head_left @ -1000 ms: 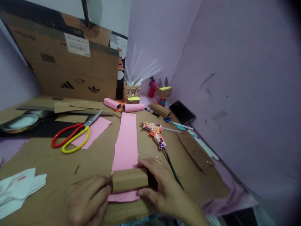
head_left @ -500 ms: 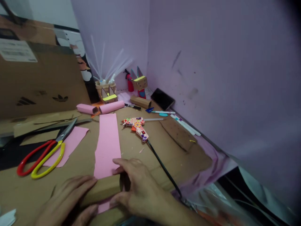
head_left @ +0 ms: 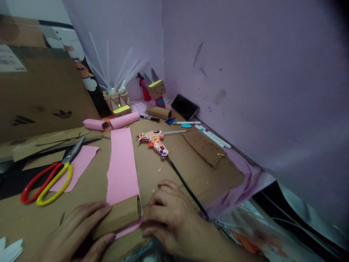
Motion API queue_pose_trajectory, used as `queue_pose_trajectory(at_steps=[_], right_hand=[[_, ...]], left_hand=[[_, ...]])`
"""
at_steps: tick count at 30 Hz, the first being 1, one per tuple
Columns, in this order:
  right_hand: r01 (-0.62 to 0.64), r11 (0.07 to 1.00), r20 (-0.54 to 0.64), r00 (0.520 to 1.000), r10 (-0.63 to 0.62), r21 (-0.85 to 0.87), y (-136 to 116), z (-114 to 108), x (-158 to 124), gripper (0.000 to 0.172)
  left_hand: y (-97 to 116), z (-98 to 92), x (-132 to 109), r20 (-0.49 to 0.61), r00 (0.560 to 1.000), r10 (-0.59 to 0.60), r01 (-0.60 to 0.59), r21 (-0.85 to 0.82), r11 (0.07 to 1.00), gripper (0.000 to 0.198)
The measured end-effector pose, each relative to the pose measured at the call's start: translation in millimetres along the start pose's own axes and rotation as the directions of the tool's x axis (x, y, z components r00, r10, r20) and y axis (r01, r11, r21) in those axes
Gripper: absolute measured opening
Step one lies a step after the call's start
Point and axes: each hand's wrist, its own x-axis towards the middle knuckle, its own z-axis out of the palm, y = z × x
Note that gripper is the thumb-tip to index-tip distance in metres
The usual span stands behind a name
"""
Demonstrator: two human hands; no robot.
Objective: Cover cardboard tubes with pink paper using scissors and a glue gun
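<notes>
My left hand (head_left: 77, 229) is wrapped over the left end of a short brown cardboard tube (head_left: 122, 214). The tube lies across the near end of a long pink paper strip (head_left: 121, 167), and a bit of the pink shows under its near side. At the tube's open right end is my right hand (head_left: 170, 218), its fingers curled beside the strip's edge. Whether anything is between those fingertips is hidden. Beyond the right hand lies a floral-patterned hot glue gun (head_left: 155, 140) with its black cord running toward me.
Large scissors (head_left: 58, 174) with red and yellow handles lie left over a pink scrap (head_left: 84, 163). Pink-covered tubes (head_left: 125, 120), another cardboard tube (head_left: 159, 112), a phone (head_left: 185, 106) and markers (head_left: 212, 136) lie at the back. A cardboard box (head_left: 43, 87) stands left.
My right hand has drawn back to the right, off the tube's end, and its fingers have curled in. My left hand stays on the tube. The view has shifted slightly.
</notes>
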Motion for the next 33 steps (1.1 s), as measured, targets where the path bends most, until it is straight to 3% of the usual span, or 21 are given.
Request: queue_pose_trajectory(at_steps=[2,6,12,16,24,28,33], right_hand=[[0.073,0.996,-0.041,0.996,-0.075,-0.053,1.3,7.6,-1.0,0.008],[0.154,0.973,-0.106,0.979,-0.174,-0.174,4.2,20.2,-2.2,0.022],[0.160,0.938,-0.099,0.975,-0.199,-0.306,2.1,28.2,-0.3,0.022],[0.080,0.965,-0.127,0.985,-0.114,-0.249,-3.9,29.8,-0.8,0.018],[-0.042,0.993,-0.167,0.986,0.023,-0.107,-7.5,40.3,-6.7,0.015],[-0.112,0.990,-0.196,0.976,0.094,-0.082,-10.5,45.3,-6.7,0.015],[-0.190,0.981,-0.193,0.965,0.179,-0.041,-11.9,47.3,-6.0,0.015]], left_hand=[[3.6,-0.5,1.0,-0.009,1.000,0.012,-0.012,-0.008,1.000,0.039],[11.0,-2.8,3.3,-0.020,1.000,-0.001,0.001,-0.018,1.000,0.037],[16.8,-10.4,10.7,0.010,0.997,0.071,-0.071,0.004,0.997,0.039],[20.0,-12.1,14.2,0.031,0.998,0.056,-0.056,-0.017,0.998,0.036],[27.4,-8.5,15.0,-0.033,0.999,0.010,-0.014,-0.126,0.992,0.029],[25.9,-13.8,14.6,0.027,0.998,0.053,-0.051,-0.079,0.996,0.031],[23.8,-21.9,12.5,0.118,0.987,0.113,-0.113,-0.005,0.994,0.053]])
